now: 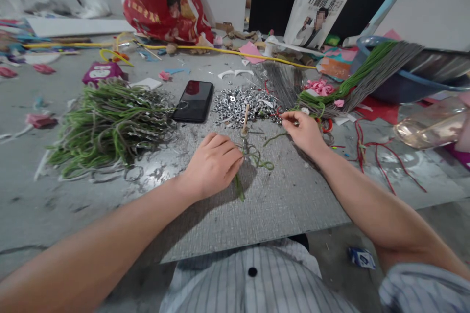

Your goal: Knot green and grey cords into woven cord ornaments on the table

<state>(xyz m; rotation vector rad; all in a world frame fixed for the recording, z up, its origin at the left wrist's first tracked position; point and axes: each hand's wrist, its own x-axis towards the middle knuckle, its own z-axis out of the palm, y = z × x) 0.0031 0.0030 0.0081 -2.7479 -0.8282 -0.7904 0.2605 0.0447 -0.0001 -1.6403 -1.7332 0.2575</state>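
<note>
My left hand (215,164) is closed, its fingertips curled down on a green cord (239,188) whose tail comes out below them. Beside those fingertips stands a small upright post with a wooden stick (246,116), and looped green cord (262,162) lies around its foot. To the right, my right hand (304,132) is pinched at the edge of a pile of small silvery metal parts (235,105); what its fingertips hold is too small to make out. A loose green cord end (275,139) lies between the hands.
Left lies a heap of green and grey cords with metal rings (110,127), beside a black phone (194,101). Long green and grey cords (367,76) drape over a blue basin (396,80) at right. Red cords (362,144) and a clear bottle (431,122) are nearby. A red bag (165,5) stands behind.
</note>
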